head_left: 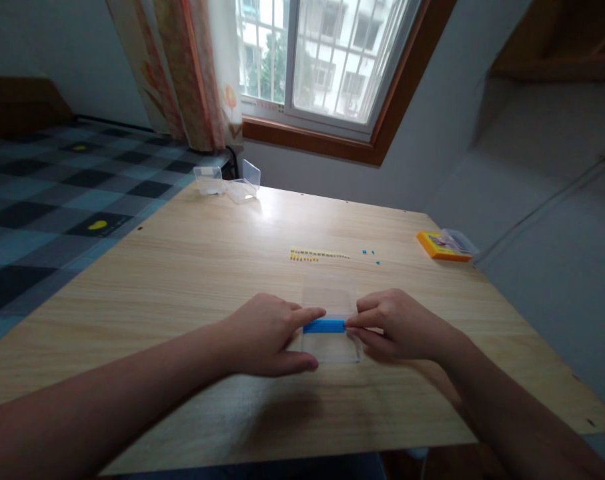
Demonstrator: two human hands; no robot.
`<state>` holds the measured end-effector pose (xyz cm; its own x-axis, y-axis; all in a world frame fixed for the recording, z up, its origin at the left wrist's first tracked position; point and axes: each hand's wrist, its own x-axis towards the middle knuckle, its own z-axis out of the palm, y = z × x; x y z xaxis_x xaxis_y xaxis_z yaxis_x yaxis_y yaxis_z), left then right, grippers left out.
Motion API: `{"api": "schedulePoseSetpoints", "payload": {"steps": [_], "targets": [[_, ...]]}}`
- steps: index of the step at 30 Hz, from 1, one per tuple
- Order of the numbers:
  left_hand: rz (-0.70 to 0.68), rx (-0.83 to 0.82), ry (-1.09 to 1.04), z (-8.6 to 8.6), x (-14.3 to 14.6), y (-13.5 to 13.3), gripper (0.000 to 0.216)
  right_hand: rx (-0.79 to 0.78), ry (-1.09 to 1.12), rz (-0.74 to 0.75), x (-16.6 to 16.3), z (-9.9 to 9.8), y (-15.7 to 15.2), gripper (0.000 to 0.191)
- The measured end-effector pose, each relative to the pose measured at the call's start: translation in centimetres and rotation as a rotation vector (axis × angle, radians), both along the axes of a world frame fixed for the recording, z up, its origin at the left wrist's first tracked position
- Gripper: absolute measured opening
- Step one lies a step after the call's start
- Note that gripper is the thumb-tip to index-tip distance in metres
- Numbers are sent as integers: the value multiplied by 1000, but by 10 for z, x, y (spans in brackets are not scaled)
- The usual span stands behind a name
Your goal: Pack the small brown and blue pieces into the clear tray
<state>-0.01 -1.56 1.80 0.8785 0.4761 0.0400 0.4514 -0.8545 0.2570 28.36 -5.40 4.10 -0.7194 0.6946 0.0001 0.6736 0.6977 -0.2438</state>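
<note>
A clear plastic box [331, 350] lies on the table in front of me, with a row of small blue pieces [324, 326] packed in a straight line across it. My left hand [269, 333] holds the box at its left side. Its index finger reaches onto the left end of the blue row, and the thumb rests by the near left corner. My right hand [395, 325] is closed in a pinch at the right end of the blue row, by the box's right edge. What exactly sits between those fingertips is partly hidden.
Beyond the box, small yellow pieces [305, 255] lie in rows, with a few loose blue bits [365, 252] to their right. Two open clear boxes [242, 191] stand at the far left corner. An orange-yellow box [439, 247] sits near the right edge.
</note>
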Motion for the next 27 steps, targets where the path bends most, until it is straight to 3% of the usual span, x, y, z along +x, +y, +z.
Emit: {"api": "schedulePoseSetpoints", "payload": {"steps": [27], "targets": [[7, -4, 17, 0, 1, 0, 74, 44, -16, 13, -2, -2, 0, 25]]}}
